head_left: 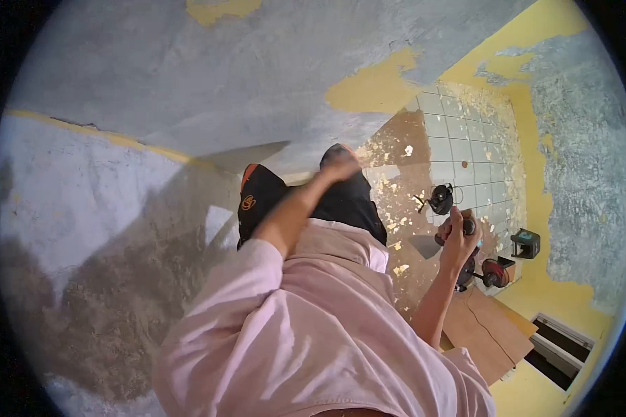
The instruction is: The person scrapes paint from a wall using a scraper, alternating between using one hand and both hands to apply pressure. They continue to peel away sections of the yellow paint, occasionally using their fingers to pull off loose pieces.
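Note:
My left hand (341, 169) is over the knee of my black shorts (348, 201), in front of the peeling wall. It is smeared by motion, so its fingers cannot be made out. Out to the right, my right hand (459, 236) is closed around the dark handle of a scraper. The scraper's flat grey blade (425, 245) points left, above the littered floor. Bare grey wall (257, 76) with leftover yellow paint patches (372, 83) rises in front of me.
Paint flakes litter the tiled floor (459, 149). Beyond my right hand are a round black device (441, 199), a red-and-black device (495, 272) and a black box (526, 244). A brown board (480, 330) carries a cable near the window (560, 347).

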The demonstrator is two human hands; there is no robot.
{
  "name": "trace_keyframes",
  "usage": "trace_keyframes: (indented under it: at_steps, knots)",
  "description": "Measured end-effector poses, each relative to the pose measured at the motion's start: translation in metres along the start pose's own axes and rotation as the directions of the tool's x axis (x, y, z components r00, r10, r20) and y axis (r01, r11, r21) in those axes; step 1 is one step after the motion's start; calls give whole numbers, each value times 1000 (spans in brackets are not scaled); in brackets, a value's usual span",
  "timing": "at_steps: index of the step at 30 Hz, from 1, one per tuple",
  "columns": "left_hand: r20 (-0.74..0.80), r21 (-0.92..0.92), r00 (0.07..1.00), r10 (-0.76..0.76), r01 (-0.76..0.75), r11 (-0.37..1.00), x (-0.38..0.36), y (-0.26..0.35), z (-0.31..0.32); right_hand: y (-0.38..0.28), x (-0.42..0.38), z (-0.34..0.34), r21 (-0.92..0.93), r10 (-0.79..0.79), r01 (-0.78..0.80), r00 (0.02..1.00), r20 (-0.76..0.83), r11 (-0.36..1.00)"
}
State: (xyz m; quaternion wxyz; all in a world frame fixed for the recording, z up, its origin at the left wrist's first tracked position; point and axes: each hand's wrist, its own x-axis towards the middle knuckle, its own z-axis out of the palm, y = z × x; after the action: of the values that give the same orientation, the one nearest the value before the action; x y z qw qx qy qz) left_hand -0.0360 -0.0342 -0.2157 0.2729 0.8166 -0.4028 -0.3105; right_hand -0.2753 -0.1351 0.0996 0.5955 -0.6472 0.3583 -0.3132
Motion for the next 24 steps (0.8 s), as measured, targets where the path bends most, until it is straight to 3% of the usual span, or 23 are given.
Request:
trace_keyframes:
  at_steps: [1,2,3,4,5,6,8,9,10,11,12,13,14,15,16,17,18,19,20,21,22,23,24]
  knots:
    - [57,293,982,-179,155,944,-30,74,-10,-1,0,4,-35,35,-35,999,-7,999]
    - [459,223,887,54,-174,959,-52,128,-42,-2,2,7,-29,36,-36,999,10,999]
    - [654,-205,608,449,-430,880,-42,142,-20,-3,1,9,-19,8,-8,1000,-13,1000]
    - [565,-234,724,397,-321,918,-60,159,-3,-3,-1,12,-7,-15,15,999,-30,1000]
    - [546,-57,789,282,-301,952,-80,167,-24,-5,-2,11,13,-41,41,999,-3,999]
    - [534,-56,805,258,-271,961,-84,148,-33,-8,-4,14,51,-20,21,1000,-18,998]
    - [289,36,929,230,-251,967,-84,87,-59,2,-2,11,107,-27,26,1000,5,994]
    - [-143,-5,929,342,-347,938,-102,43,-54,6,-5,10,105,-18,16,1000,18,994]
    - [-16,10,996,-85,85,996,-153,13,-76,7,-6,10,83,-29,26,999,39,996]
    - [-158,456,965,208,-115,882,-183,-56,-74,5,-5,9,62,-43,38,997,67,997]
    - [406,526,888,-216,-35,850,-197,-81,-116,3,-3,9,58,-39,34,995,89,998]
    - [222,-38,919,-326,342,939,-238,-61,-153,3,-3,11,60,-37,31,994,101,998]
    - [46,258,613,-789,755,602,-248,-75,-152,6,-7,13,56,-29,23,994,110,998]
    - [56,249,601,-797,765,594,-266,-103,-134,6,-11,13,47,-19,13,992,125,999]
    - [-251,289,663,-705,747,599,-279,-143,-110,4,-8,18,40,-20,15,991,133,999]
    - [-530,332,661,-531,738,587,-286,-168,-96,6,-7,25,35,-24,19,990,141,999]
    - [-514,104,766,-385,502,859,-293,-117,-98,6,-7,29,32,-21,16,988,155,999]
    - [-544,-128,813,-209,165,978,-303,-55,-102,6,-8,33,22,-17,14,986,163,1000]
    - [-544,-130,812,-213,169,977,-314,-44,-97,5,-8,37,13,-16,14,986,166,1000]
    - [-453,-150,889,64,-147,978,-323,-37,-92,6,-8,41,10,-15,13,985,169,1000]
    - [-374,-214,864,337,-434,875,-333,-29,-82,6,-8,42,4,-17,16,981,195,1000]
    - [-391,-211,861,326,-428,879,-343,-40,-90,5,-4,48,14,-34,32,974,225,999]
    - [-135,-19,986,-95,93,995,-358,-71,-114,3,-1,56,25,-46,41,971,235,999]
